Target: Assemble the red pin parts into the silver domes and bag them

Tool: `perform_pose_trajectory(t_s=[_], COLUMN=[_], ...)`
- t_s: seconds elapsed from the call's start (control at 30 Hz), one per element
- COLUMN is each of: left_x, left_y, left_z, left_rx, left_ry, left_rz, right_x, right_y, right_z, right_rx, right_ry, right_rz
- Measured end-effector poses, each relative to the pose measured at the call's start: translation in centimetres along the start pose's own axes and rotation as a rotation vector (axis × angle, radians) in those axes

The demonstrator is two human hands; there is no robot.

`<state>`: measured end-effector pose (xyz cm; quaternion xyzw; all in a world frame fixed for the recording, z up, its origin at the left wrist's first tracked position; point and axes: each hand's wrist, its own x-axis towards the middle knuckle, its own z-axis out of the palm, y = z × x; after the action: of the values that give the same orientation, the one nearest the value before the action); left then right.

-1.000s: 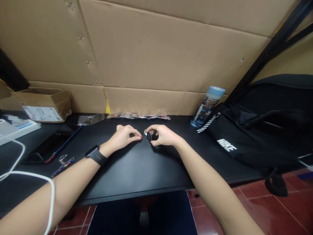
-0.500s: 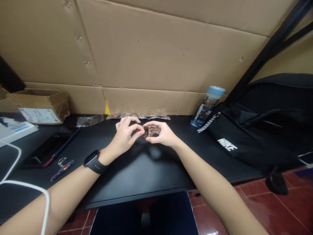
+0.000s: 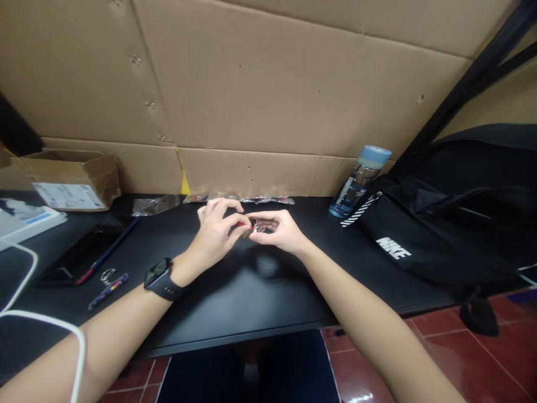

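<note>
My left hand, with a black watch on its wrist, has thumb and index finger closed in a pinch on a small red piece. Touching its fingertips is my right hand, its curled fingers and thumb gripping a small dark, brownish piece with a shiny metal edge. Fingers cover most of both pieces, so I cannot tell their exact kind or whether they are joined. Both hands are held over the middle of the black table.
Several clear plastic packets lie along the cardboard wall. To the right stand a blue-capped bottle and a black bag. A tablet, a pen, a keychain, an open carton and a white cable are left.
The small dark piece has turned between my fingers; its round face showed before and now less of it is visible. Both hands stay in nearly the same place.
</note>
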<state>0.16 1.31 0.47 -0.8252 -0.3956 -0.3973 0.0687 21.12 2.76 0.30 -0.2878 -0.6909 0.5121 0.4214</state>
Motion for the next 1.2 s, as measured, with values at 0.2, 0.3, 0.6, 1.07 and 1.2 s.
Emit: perform_pose_trajectory(t_s=[0.2, 0.3, 0.6, 1.07, 1.2], left_x=[0.1, 0.1, -0.04, 0.16, 0.13], left_y=[-0.08, -0.04, 0.49, -0.32, -0.35], left_z=[-0.21, -0.19, 0.76, 0.37, 0.18], left_rx=[0.041, 0.031, -0.097, -0.119, -0.138], left_ry=[0.001, -0.004, -0.028, -0.078, -0.064], left_rz=[0.065, 0.069, -0.071, -0.12, -0.104], right_x=[-0.02, -0.09, 0.31, 0.23, 0.28], right_y=[0.29, 0.16, -0.18, -0.37, -0.22], right_z=[0.15, 0.12, 0.05, -0.23, -0.13], right_rx=[0.125, 0.121, 0.113, 0.081, 0.1], right_ry=[-0.009, -0.026, 0.054, 0.077, 0.08], right_rz=[0.07, 0.092, 0.104, 0.154, 0.11])
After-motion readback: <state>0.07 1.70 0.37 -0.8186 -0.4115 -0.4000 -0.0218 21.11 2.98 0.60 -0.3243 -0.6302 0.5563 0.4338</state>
